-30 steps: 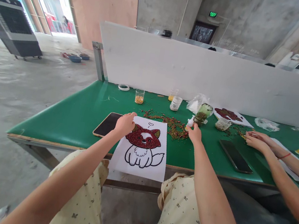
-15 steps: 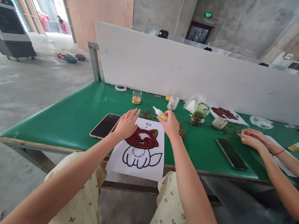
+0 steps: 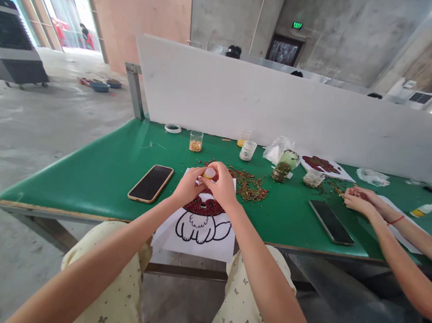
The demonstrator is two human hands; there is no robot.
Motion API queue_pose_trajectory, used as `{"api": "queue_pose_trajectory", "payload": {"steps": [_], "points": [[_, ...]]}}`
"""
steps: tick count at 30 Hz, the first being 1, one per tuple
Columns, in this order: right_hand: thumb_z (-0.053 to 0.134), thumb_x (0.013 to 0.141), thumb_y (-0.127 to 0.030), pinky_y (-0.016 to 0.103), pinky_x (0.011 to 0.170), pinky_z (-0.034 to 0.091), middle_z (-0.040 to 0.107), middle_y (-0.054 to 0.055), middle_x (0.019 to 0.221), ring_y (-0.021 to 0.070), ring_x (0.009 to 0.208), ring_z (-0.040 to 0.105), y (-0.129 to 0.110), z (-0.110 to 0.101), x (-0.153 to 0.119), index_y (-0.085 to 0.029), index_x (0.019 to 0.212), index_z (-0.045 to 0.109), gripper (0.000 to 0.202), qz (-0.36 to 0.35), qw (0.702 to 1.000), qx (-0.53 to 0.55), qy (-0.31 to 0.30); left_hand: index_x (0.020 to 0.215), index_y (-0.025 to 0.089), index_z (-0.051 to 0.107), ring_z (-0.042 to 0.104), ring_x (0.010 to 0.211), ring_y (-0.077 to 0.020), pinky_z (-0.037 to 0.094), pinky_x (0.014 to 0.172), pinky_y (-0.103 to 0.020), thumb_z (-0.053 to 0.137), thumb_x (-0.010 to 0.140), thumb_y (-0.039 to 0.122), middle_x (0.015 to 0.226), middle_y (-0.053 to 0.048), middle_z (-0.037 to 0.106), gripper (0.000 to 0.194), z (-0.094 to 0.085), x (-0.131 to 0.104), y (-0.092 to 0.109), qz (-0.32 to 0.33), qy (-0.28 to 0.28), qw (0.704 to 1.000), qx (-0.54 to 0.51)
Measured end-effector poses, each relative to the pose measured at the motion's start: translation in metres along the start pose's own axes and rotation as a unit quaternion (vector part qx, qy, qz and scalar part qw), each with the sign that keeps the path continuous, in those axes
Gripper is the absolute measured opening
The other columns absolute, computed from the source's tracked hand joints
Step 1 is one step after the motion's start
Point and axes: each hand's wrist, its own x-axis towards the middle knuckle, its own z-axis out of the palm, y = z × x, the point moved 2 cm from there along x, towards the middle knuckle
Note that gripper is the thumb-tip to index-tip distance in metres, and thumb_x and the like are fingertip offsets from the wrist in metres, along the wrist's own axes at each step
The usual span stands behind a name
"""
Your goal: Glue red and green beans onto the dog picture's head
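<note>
Both my hands meet above a paper sheet point(image 3: 203, 234) printed with a fox outline, its head filled with red seeds. My right hand point(image 3: 223, 186) grips a small white glue bottle point(image 3: 209, 173) with a yellow end. My left hand point(image 3: 188, 184) pinches the bottle's tip end from the left. The hands cover the upper part of the drawing. A loose pile of red and green seeds point(image 3: 251, 185) lies on the green table point(image 3: 115, 166) just right of my hands.
A phone point(image 3: 151, 183) lies left of the sheet, another phone point(image 3: 331, 222) to the right. Small jars point(image 3: 195, 140) and a bag of seeds point(image 3: 284, 165) stand along the white divider. A co-worker's hands point(image 3: 361, 201) rest at the right beside a second glue bottle point(image 3: 424, 209).
My right hand carried the glue bottle from the seed pile leftward over the sheet. My left hand lifted off the paper and closed on the bottle's end.
</note>
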Motion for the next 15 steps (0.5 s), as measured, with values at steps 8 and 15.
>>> {"api": "queue_pose_trajectory", "payload": {"steps": [8,15], "points": [[0.07,0.067,-0.038,0.038,0.091,0.043,0.043,0.007,0.128,0.02,0.107,0.051,0.011,-0.005,0.002,-0.028,0.123,0.045,0.062,0.057,0.988,0.115,-0.09,0.082,0.012,0.063,0.063,0.076,-0.0201,0.049,0.072,-0.032,0.073,0.055,0.034,0.081,-0.007,0.07,0.036,-0.001,0.011,-0.011,-0.124,0.012,0.949,-0.29],[0.075,0.061,-0.03,0.039,0.099,0.04,0.055,0.006,0.122,0.0213,0.115,0.051,0.022,0.002,0.001,-0.024,0.119,0.049,0.064,0.058,0.95,0.236,-0.196,0.079,0.013,0.064,0.065,0.074,-0.0202,0.051,0.067,-0.03,0.074,0.056,0.032,0.078,-0.006,0.07,0.032,0.004,0.008,-0.012,-0.106,-0.003,0.963,-0.246]]}}
